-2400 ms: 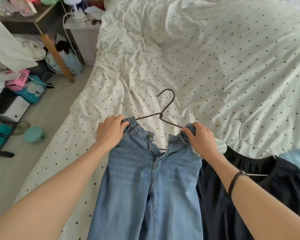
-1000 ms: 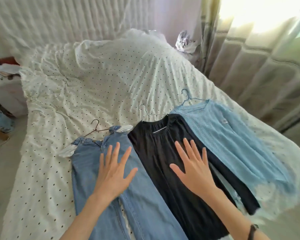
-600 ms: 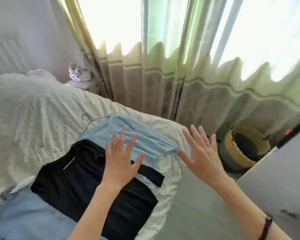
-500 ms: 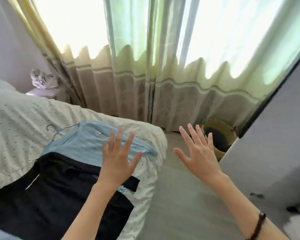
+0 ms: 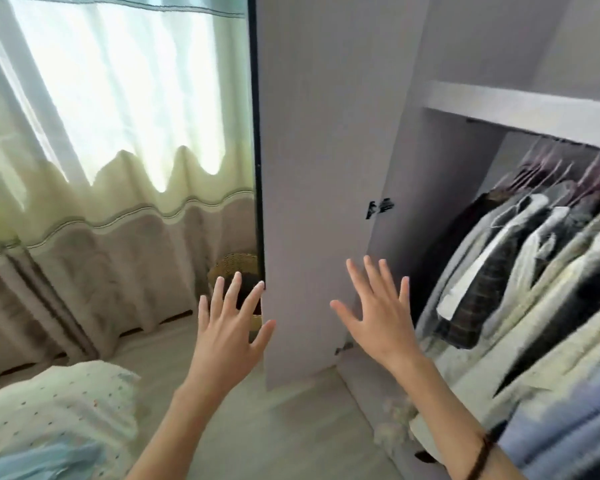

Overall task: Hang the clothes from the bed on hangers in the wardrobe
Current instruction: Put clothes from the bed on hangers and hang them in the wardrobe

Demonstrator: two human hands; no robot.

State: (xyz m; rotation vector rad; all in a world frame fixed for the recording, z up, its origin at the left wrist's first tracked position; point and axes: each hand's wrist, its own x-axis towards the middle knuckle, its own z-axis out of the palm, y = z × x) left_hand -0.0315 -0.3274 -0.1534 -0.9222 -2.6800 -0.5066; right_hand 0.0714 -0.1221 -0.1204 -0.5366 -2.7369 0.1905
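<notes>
Nearest, at the lower left edge of the view, a corner of the bed [image 5: 54,407] is seen, with a pale blue garment [image 5: 32,460] lying on its dotted cover; only a blurred strip of it is visible. The other clothes of the task are not in view.

Both hands are raised in front of the body, palms forward. The fingers of the left hand [image 5: 227,329] are spread wide and nothing is held. The fingers of the right hand [image 5: 376,315] are likewise spread wide and nothing is held.

The garment lies below and to the left of both hands, behind the direction faced; the left hand is judged the nearer. Its long axis cannot be told.

Beyond the hands the open wardrobe door [image 5: 321,188] stands edge-on. To its right the wardrobe [image 5: 520,109] is open: under a shelf, a rail is closely filled with hung coats and shirts [image 5: 520,268]. Little free rail is judged to remain at its left end.

Farthest, past the door's left edge, a woven basket [image 5: 234,265] is partly seen by the curtain [image 5: 111,202]; its contents are dark and cannot be identified.
</notes>
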